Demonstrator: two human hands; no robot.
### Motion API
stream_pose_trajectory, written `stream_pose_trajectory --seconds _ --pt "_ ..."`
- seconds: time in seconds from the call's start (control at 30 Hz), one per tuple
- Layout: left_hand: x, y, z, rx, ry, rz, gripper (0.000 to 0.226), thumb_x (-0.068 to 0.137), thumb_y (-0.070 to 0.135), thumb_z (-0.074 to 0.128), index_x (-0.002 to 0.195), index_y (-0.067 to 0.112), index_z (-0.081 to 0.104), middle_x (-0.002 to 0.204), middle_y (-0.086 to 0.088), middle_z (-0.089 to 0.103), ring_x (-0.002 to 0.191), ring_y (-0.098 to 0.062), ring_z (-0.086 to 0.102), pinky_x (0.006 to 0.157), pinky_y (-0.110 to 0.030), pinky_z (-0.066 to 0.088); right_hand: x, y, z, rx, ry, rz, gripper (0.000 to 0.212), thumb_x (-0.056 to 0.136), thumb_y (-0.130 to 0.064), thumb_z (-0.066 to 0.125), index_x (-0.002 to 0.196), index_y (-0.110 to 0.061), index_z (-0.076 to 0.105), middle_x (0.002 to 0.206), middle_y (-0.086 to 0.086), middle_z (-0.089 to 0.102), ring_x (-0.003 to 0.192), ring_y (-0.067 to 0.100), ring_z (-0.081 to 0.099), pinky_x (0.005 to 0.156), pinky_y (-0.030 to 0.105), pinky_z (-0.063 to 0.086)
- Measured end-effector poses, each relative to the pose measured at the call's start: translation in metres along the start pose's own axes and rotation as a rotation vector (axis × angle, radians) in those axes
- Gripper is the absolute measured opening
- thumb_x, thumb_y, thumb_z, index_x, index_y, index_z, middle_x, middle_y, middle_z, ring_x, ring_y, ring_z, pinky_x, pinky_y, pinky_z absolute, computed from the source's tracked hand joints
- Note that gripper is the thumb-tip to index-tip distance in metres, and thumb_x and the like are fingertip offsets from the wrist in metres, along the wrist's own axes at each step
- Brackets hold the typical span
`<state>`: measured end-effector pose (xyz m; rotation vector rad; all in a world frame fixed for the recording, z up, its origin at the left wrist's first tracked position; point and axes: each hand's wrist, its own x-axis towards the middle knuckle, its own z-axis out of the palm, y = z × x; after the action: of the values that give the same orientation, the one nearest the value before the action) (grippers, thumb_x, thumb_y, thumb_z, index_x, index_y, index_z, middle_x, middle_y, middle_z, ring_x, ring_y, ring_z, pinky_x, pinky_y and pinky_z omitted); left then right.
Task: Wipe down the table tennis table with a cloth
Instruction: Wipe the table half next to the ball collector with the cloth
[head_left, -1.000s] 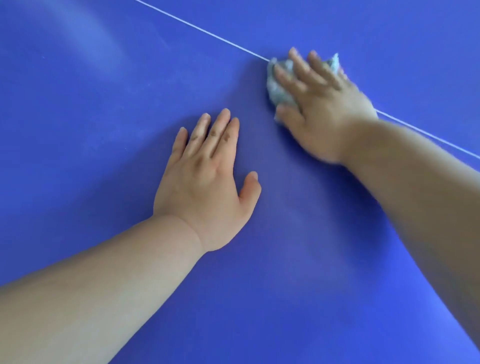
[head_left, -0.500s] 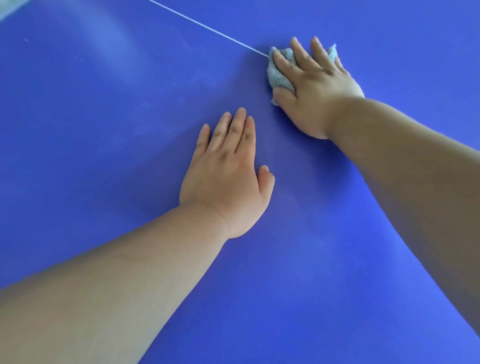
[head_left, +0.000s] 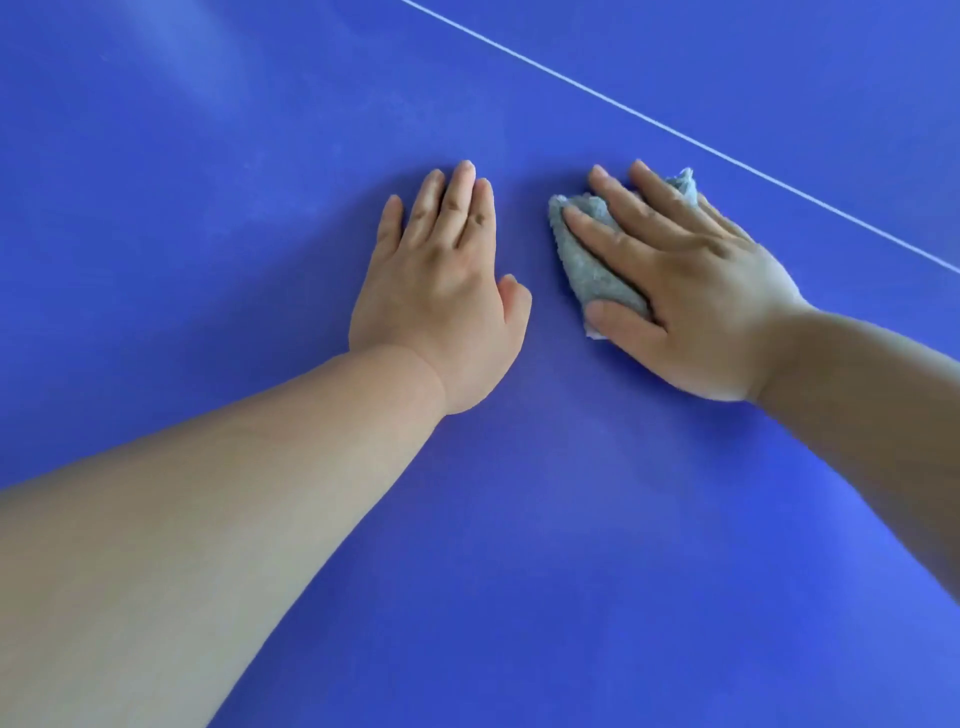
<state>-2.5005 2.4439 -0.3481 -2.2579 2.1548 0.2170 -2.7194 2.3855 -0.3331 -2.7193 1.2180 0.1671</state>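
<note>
The blue table tennis table (head_left: 519, 545) fills the whole view. My right hand (head_left: 691, 291) presses a crumpled grey cloth (head_left: 589, 260) flat against the surface, fingers spread over it, so most of the cloth is hidden under the palm. My left hand (head_left: 447, 291) lies flat on the table just to the left of the cloth, palm down, fingers together, holding nothing. A narrow gap of bare table separates the two hands.
A thin white line (head_left: 675, 130) runs diagonally across the table from the top middle to the right edge, just beyond my right hand. Faint dusty smears (head_left: 291, 208) show to the left of my left hand.
My right hand has slid the cloth off the white line, back toward me and closer to my left hand. The left hand stays planted flat on the table.
</note>
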Motion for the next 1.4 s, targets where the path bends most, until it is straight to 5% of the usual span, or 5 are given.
stream_pose_trajectory --seconds 0.13,0.43,0.67,0.97,1.4 --pt "0.000 0.002 -0.001 0.000 0.001 0.004 0.072 0.104 0.039 0.030 0.164 0.007 0.007 0.174 -0.005 0.001 0.160 -0.023 0.002 0.129 -0.047 0.004 0.005 -0.014 -0.003 0.038 0.007 0.103 0.070 0.096 -0.061 0.022 0.163 -0.041 0.013 0.172 -0.009 0.004 0.159 0.023 0.000 0.129 0.048 0.006" --pt "0.001 0.001 -0.002 0.024 0.014 -0.007 0.071 0.102 0.037 0.028 0.164 0.006 0.009 0.174 -0.007 0.003 0.160 -0.025 0.003 0.129 -0.048 0.005 -0.179 -0.084 0.037 0.025 -0.033 -0.281 0.082 0.090 -0.063 0.053 0.162 -0.032 0.028 0.171 -0.001 0.019 0.157 0.032 0.017 0.123 0.054 0.020" --pt "0.003 0.000 0.001 0.028 0.033 0.004 0.071 0.102 0.037 0.029 0.163 0.006 0.011 0.173 -0.008 0.004 0.160 -0.027 0.004 0.129 -0.049 0.004 -0.030 -0.015 0.015 0.073 0.080 0.417 0.075 0.096 -0.066 0.018 0.164 -0.036 0.007 0.173 -0.005 0.001 0.159 0.024 -0.004 0.128 0.048 0.003" --pt "0.003 0.002 -0.002 -0.020 0.019 0.002 0.075 0.100 0.041 0.031 0.164 0.008 0.011 0.174 -0.006 0.003 0.160 -0.024 0.002 0.129 -0.049 0.004 -0.094 -0.104 0.036 0.098 0.160 0.176 0.067 0.097 -0.054 0.040 0.160 -0.033 0.031 0.170 -0.003 0.022 0.158 0.027 0.015 0.127 0.050 0.014" --pt "-0.001 -0.001 -0.002 -0.099 0.017 0.032 0.075 0.097 0.039 0.030 0.164 0.010 0.015 0.174 -0.006 0.005 0.160 -0.024 0.001 0.129 -0.050 0.002 -0.007 -0.078 0.016 0.137 0.152 0.416 0.065 0.099 -0.053 0.032 0.162 -0.039 0.022 0.171 -0.004 0.016 0.158 0.029 0.009 0.128 0.049 0.007"
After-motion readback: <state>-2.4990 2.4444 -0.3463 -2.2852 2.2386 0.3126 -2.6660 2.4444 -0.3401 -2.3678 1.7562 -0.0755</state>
